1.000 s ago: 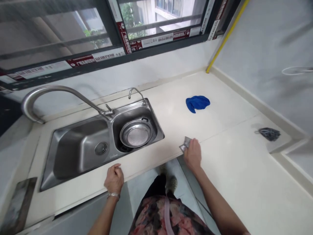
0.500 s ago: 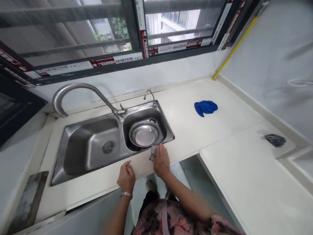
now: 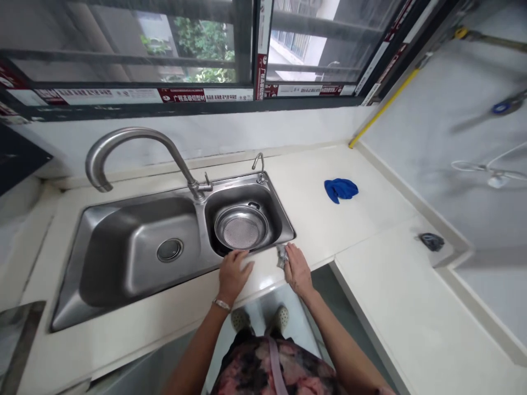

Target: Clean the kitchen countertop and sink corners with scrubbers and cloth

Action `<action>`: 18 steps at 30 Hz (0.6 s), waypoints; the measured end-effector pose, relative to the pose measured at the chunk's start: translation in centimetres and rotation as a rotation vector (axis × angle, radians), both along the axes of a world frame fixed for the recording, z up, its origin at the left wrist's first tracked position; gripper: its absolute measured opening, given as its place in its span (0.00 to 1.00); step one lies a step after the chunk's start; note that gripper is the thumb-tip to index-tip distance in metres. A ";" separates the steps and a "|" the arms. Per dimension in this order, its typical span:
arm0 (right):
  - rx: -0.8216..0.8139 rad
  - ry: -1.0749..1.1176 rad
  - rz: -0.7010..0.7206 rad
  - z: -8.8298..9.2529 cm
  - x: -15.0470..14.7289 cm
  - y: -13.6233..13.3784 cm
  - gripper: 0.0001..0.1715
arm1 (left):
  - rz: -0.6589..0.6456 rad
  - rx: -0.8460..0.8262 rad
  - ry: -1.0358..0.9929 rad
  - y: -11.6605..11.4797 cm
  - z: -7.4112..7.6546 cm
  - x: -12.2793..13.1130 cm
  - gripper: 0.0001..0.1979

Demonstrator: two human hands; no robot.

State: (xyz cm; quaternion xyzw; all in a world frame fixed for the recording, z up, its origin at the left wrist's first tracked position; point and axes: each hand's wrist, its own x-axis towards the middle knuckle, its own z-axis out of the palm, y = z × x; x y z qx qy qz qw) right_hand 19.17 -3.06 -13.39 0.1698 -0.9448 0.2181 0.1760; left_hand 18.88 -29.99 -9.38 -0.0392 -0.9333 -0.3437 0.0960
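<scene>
My right hand (image 3: 298, 270) presses a small crumpled grey rag (image 3: 281, 257) on the pale counter (image 3: 263, 272), just in front of the sink's right corner. Whether the rag is cloth or a scouring pad I cannot make out. Left of it, my left hand (image 3: 234, 274) lies on the counter's front strip at the sink rim, empty, thumb spread from the fingers. Behind both hands, a round perforated metal strainer (image 3: 241, 233) sits inside the right basin (image 3: 274, 206) of the steel sink, with a dark thing partly hidden under it.
A large curved faucet (image 3: 140, 133) arches over the left basin (image 3: 111, 263); a thin small tap (image 3: 259, 162) stands behind the right one. On the counter to the right lie a blue cloth (image 3: 341, 189) and a dark crumpled bundle (image 3: 431, 241). A yellow pipe (image 3: 382, 109) climbs the corner.
My right hand has slid right along the counter with the rag. My left hand, closed before, has moved right and up to the sink rim and spread its fingers. The view has shifted slightly.
</scene>
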 end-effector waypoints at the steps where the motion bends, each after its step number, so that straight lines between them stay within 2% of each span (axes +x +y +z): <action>1: -0.010 -0.010 0.001 0.1 -0.1 0.1 0.33 | -0.036 0.003 -0.022 0.2 -0.1 -0.6 0.19; 3: -0.022 -0.019 0.004 0.3 -0.3 0.1 0.32 | -0.087 0.008 -0.067 0.5 -0.2 -1.1 0.22; 6: -0.027 -0.031 0.008 0.4 -0.5 0.1 0.31 | -0.077 0.023 -0.131 0.4 -0.3 -1.0 0.22; 14: -0.033 -0.005 -0.029 0.5 -0.4 -0.1 0.32 | 0.024 0.112 -0.265 0.8 -0.8 -2.6 0.03; 16: -0.032 -0.010 -0.031 0.4 -0.3 -0.2 0.32 | 0.079 0.147 -0.245 0.0 -0.2 -2.3 0.08; 18: -0.028 -0.004 -0.029 0.3 -0.3 -0.4 0.33 | 0.146 0.188 -0.204 -1.7 0.9 -0.4 0.13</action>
